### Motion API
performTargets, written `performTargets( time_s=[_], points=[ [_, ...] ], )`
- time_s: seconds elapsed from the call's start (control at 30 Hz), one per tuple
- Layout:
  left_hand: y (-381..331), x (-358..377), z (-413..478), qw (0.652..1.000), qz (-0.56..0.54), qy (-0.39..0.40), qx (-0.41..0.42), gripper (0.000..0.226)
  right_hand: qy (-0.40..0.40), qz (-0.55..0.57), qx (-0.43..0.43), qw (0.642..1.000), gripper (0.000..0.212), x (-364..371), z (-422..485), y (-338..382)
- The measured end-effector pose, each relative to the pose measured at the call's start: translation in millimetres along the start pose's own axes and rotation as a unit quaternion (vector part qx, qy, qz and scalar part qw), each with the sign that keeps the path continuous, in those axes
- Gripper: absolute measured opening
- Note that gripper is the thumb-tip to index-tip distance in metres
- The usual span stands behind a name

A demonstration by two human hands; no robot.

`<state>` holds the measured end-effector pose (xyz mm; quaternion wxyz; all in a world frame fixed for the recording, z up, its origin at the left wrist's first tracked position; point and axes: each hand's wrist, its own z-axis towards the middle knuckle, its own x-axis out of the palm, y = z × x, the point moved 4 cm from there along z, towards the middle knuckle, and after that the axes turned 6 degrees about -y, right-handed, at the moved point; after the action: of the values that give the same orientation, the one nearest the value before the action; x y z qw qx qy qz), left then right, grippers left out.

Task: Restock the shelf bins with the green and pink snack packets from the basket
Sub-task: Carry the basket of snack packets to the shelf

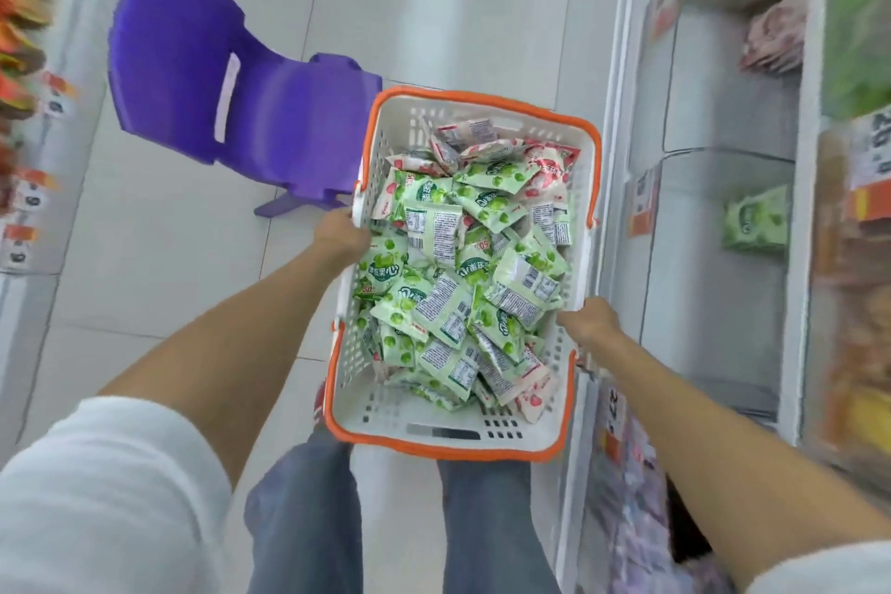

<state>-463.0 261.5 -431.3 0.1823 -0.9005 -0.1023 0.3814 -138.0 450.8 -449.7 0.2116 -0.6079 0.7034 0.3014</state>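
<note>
A white basket (pixel 385 420) with an orange rim hangs in front of me, over my legs. It is heaped with green snack packets (pixel 436 289), and pink packets (pixel 545 169) show at its far end and near corner. My left hand (pixel 340 239) grips the basket's left rim, fingers curled over the edge. My right hand (pixel 588 321) grips the right rim. On the right, the shelf's clear bins hold a green packet (pixel 754 222) and pink packets (pixel 776 39).
A purple plastic chair (pixel 217 77) stands on the white tiled floor ahead to the left. A shelf with orange packets and price tags (pixel 29 188) lines the left side. The right shelf's white edge (pixel 622 150) runs close to the basket.
</note>
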Motion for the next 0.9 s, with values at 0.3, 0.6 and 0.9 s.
performTargets(
  time_s=[0.3,0.6,0.9],
  points=[
    [-34.5,99.0,155.4,0.999,0.030,0.029,-0.011,0.030,0.015,0.003,0.050,0.999,0.022,33.9,158.3,22.8],
    [-28.0,169.3,258.1,0.997,0.030,0.071,-0.013,0.030,0.001,-0.004,0.051,0.999,0.033,87.4,276.0,25.0],
    [-36.7,187.7,242.7,0.983,0.157,0.086,0.029,0.078,-0.039,0.026,0.013,0.999,0.013,84.2,252.1,43.3]
  ],
)
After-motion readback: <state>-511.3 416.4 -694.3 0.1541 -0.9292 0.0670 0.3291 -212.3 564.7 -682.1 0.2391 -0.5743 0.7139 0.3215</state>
